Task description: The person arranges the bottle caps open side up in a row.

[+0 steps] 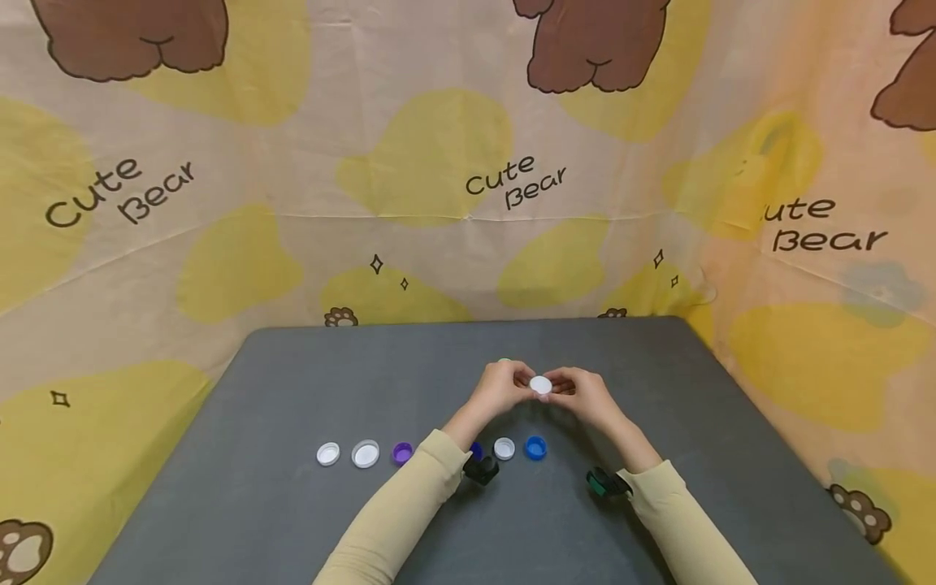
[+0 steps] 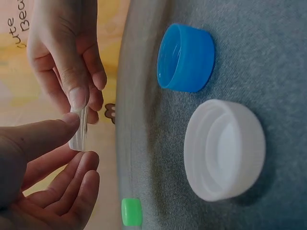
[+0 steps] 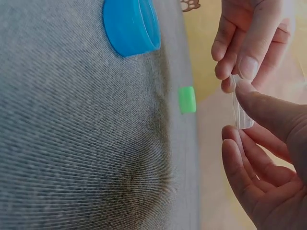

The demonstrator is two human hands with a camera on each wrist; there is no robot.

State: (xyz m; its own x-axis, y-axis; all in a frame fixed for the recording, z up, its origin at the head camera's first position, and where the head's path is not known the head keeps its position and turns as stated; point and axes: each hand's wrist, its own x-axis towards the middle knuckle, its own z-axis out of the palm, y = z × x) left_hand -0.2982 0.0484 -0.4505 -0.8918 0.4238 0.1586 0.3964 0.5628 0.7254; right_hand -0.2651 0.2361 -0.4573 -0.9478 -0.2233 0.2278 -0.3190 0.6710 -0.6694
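Above the grey table, a white bottle cap (image 1: pixel 541 385) is held between both hands, its flat side turned up toward the head camera. My left hand (image 1: pixel 503 387) pinches one edge of it with thumb and fingers. From the opposite edge, my right hand (image 1: pixel 585 396) pinches it too. Both wrist views show the cap (image 2: pixel 79 132) edge-on, with its ribbed side visible. Closest below the hands lie a blue cap (image 1: pixel 536 448) and a white cap (image 1: pixel 504 448), hollow side up. A green cap (image 3: pixel 187 99) sits beyond the hands, mostly hidden behind the left one in the head view.
Further left in the same row are a dark blue cap (image 1: pixel 476 449) partly covered by the left arm, a purple cap (image 1: pixel 403 453) and two white caps, one larger (image 1: pixel 366 453) and one smaller (image 1: pixel 328 453). A printed bear cloth (image 1: pixel 439 162) hangs behind the grey table (image 1: pixel 278 390).
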